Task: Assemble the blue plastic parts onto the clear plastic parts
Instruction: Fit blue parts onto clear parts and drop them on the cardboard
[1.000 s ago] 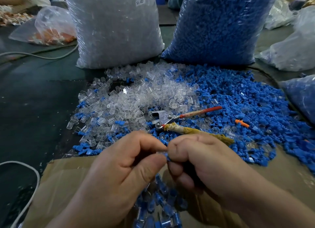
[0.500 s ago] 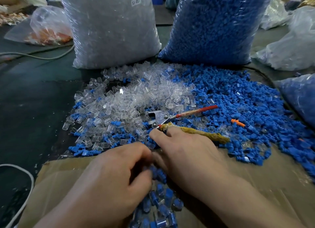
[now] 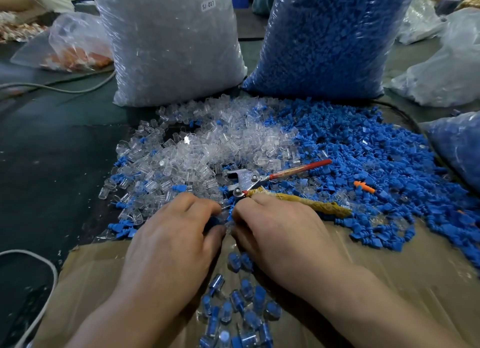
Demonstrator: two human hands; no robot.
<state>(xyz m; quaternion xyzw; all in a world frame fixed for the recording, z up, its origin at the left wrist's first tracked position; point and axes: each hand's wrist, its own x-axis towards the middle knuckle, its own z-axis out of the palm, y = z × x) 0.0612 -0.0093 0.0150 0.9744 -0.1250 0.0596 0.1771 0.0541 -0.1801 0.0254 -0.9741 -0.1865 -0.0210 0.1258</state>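
Both hands lie palm down, side by side, at the near edge of the piles. The left hand (image 3: 176, 238) has its fingers bent and its thumb tucked close to the right hand (image 3: 280, 233), which also has bent fingers. The fingertips nearly meet over some small bits, but the fingers hide what, if anything, each hand has hold of, so that cannot be told. The clear parts (image 3: 207, 150) sit in a heap just past the left hand. The blue parts (image 3: 363, 160) spread out in a big heap to the right, and the two heaps mix where they meet. Pliers (image 3: 249, 178) lie on the heaps just past the right hand, with one red handle and one handle wrapped in yellow cloth. Joined pieces (image 3: 241, 308), clear with blue inside, lie on cardboard (image 3: 389, 269) between the wrists. A clear bag (image 3: 168, 48) and a blue bag (image 3: 324, 41) stand behind the heaps on the dark surface (image 3: 52, 152).
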